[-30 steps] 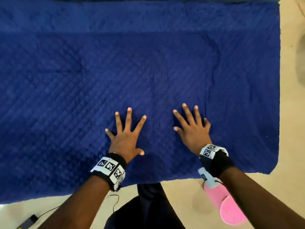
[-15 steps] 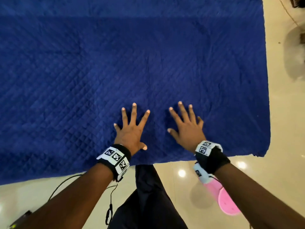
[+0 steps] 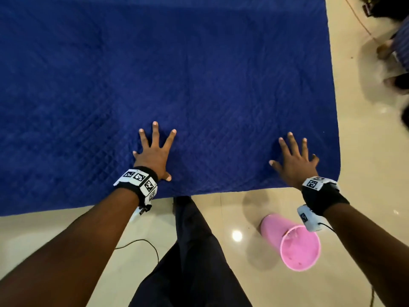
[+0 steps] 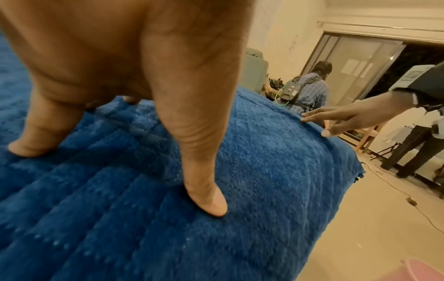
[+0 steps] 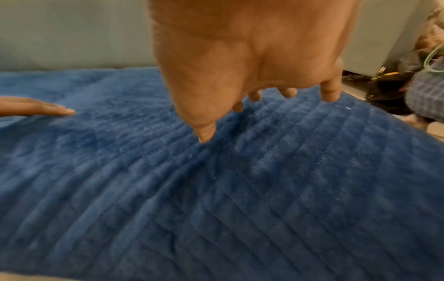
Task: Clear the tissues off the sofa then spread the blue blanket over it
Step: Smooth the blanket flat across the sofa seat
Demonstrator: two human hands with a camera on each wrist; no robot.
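Observation:
The quilted blue blanket [image 3: 177,74] lies spread flat over the sofa and fills most of the head view; the sofa beneath is hidden. My left hand [image 3: 155,154] presses on it near the front edge, fingers straight and splayed. My right hand [image 3: 295,161] lies flat near the blanket's front right corner, fingers spread too. In the left wrist view the left fingertips [image 4: 211,205] rest on the blanket [image 4: 264,171], with the right hand [image 4: 336,121] farther right. The right wrist view has the right hand [image 5: 252,102] just over the blanket [image 5: 240,190]. No tissues show.
A pink bin [image 3: 292,244] lies on its side on the cream floor [image 3: 365,151] below my right wrist. A black cable [image 3: 143,244] trails on the floor by my dark trouser leg [image 3: 194,251]. Other people [image 4: 307,91] stand to the right.
My right hand has slid right across the blanket toward its corner, so the hands are now far apart. The left hand stayed pressed near the front edge. The head view shifted right.

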